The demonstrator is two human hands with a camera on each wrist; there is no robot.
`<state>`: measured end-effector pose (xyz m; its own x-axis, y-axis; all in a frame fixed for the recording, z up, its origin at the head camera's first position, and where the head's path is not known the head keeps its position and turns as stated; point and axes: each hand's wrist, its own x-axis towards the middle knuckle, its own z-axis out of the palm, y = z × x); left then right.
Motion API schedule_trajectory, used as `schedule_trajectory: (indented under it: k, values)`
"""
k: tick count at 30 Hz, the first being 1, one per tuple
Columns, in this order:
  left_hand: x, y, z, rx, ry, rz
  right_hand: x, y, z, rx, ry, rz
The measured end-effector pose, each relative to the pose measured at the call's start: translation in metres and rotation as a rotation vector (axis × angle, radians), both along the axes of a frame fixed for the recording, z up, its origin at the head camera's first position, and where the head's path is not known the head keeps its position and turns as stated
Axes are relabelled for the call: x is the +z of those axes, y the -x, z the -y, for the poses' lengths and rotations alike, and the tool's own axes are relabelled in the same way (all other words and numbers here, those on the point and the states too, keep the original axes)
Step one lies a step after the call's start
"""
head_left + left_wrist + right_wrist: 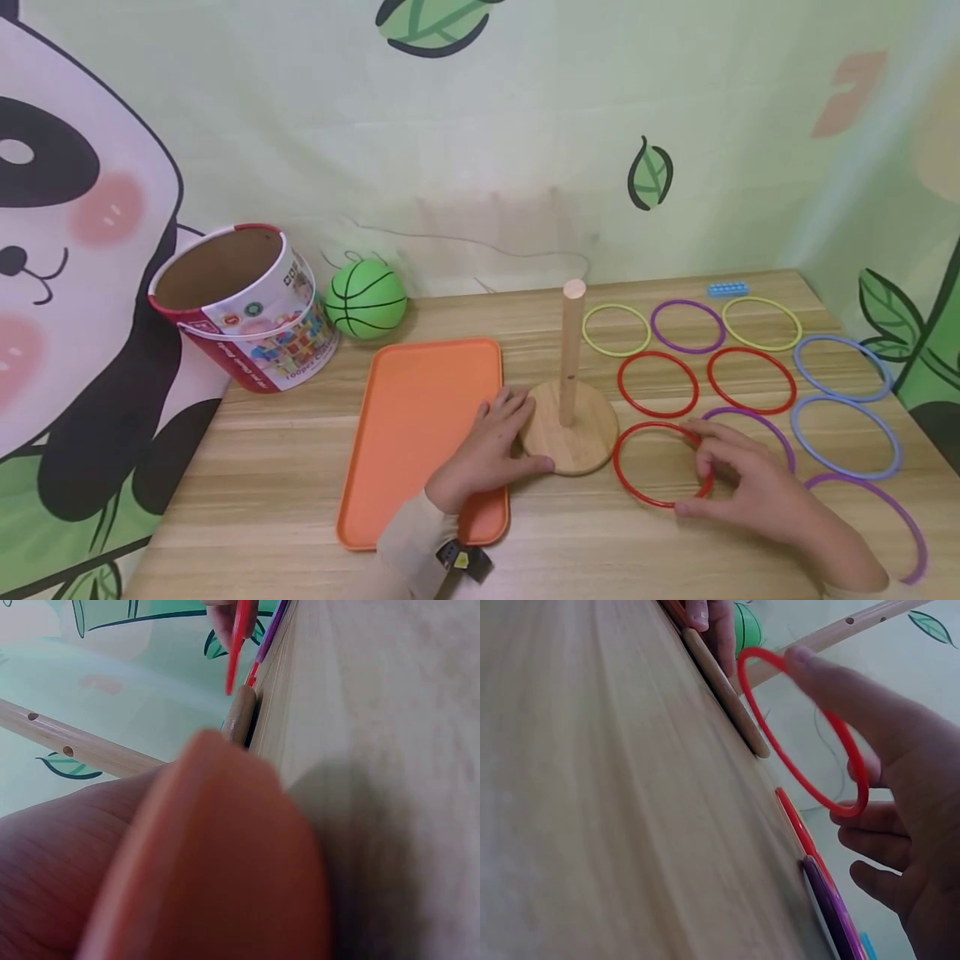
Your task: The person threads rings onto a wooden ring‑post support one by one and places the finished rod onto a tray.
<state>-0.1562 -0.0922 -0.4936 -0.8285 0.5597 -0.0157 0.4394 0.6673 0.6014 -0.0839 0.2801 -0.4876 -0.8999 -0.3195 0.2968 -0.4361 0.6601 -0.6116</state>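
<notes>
Red ring is coming up off the bench, the right hand pinching its rim between thumb and fingers, just right of the wooden peg stand near the bench's front middle. The left hand is resting flat-fingered against the stand's round base, gripping nothing. Risk, as it looks: the thin hoop is riding on fingertips only, so it could be slipping free or clipping the upright peg and rocking the stand. The orange tray, left of the stand, is lying bare. The paper bucket, at the back-left corner beside the green ball, is tilting; nothing shows inside.
</notes>
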Motion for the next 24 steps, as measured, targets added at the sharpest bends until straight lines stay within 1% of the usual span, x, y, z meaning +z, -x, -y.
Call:
schedule_trajectory:
  k: [7,11,18,24]
  values:
    - [-0.001,0.000,0.000,-0.001,0.002,-0.004,0.003,0.000,-0.003,-0.002,0.033,-0.059]
    - [-0.001,0.000,0.000,-0.003,0.002,-0.007,0.004,0.000,-0.002,0.003,0.046,-0.064]
    - [0.000,-0.001,0.000,0.002,-0.005,0.002,0.008,0.000,0.000,0.018,0.100,-0.071]
    - [0.002,-0.001,0.000,0.002,0.000,-0.002,0.010,-0.001,0.000,0.015,0.116,-0.073]
